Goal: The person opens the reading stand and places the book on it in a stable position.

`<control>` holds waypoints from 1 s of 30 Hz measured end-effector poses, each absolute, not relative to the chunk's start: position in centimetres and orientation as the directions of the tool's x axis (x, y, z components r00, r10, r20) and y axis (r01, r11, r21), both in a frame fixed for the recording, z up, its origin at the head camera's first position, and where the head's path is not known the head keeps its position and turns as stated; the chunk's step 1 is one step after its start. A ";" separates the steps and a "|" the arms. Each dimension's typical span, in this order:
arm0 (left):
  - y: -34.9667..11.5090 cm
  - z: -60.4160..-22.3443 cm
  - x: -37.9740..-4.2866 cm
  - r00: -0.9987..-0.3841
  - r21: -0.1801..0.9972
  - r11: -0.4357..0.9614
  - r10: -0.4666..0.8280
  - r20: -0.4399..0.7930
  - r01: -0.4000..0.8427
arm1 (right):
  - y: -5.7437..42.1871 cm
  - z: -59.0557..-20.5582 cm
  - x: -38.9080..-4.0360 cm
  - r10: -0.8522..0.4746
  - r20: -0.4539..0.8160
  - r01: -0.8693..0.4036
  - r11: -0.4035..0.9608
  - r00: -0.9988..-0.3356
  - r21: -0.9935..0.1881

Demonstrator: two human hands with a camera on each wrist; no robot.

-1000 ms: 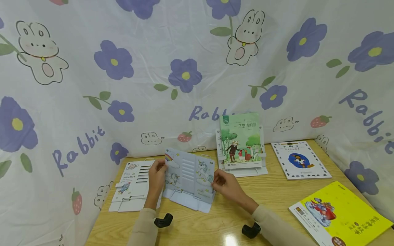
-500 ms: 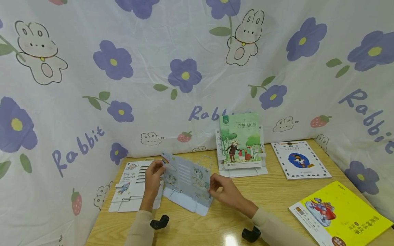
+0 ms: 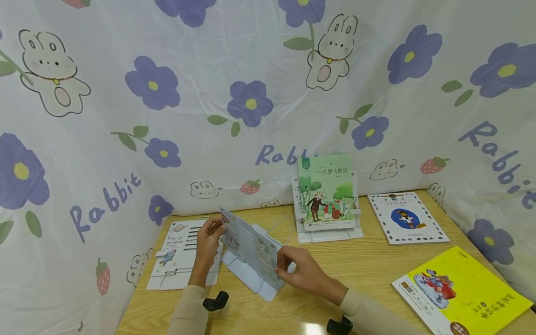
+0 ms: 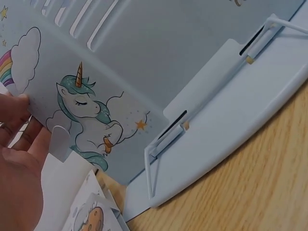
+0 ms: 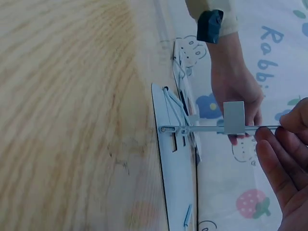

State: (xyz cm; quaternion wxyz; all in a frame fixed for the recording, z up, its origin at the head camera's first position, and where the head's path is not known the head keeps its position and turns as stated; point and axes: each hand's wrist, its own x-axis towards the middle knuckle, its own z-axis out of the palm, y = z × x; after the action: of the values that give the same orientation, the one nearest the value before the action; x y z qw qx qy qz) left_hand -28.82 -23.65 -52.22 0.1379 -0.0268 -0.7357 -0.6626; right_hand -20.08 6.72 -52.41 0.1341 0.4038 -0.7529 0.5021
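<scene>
Left hand (image 3: 208, 239) and right hand (image 3: 303, 272) each pinched a side edge of the unicorn stand's panel (image 3: 250, 245) between them, prob to keep it steady, its base (image 3: 244, 274) sitting right below their grip.

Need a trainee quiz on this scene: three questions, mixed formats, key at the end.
1. True or false: the left hand and right hand both hold the unicorn stand.
2. Which book is propped up rather than lying flat? A. yellow B. green C. white
3. Fill in: in the head view, the rocket stand is to the ___ of the unicorn one.

Key: 1. True. 2. B, the green book. 3. Left.
</scene>
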 end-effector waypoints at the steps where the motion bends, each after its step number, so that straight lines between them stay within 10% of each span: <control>1: -23.7 -52.2 -28.9 -0.960 0.966 0.127 -0.138 0.243 0.226 | 6.6 -52.4 -20.0 -0.476 0.615 -0.751 0.167 -0.628 -0.638; 17: -23.1 -50.8 -29.3 -0.954 0.942 0.237 -0.126 0.270 0.236 | 5.7 -52.5 -19.6 -0.464 0.625 -0.756 0.172 -0.628 -0.632; 30: -20.6 -43.6 -27.5 -0.676 0.498 0.510 0.255 0.692 0.702 | 5.8 -52.6 -19.8 -0.456 0.618 -0.739 0.148 -0.641 -0.657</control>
State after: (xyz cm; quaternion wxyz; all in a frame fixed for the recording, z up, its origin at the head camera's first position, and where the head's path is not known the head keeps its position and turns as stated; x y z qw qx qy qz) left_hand -27.50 -20.59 -43.56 0.2788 -0.2906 -0.8228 -0.4010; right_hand -19.84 5.82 -52.60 0.1372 0.4011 -0.7451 0.5149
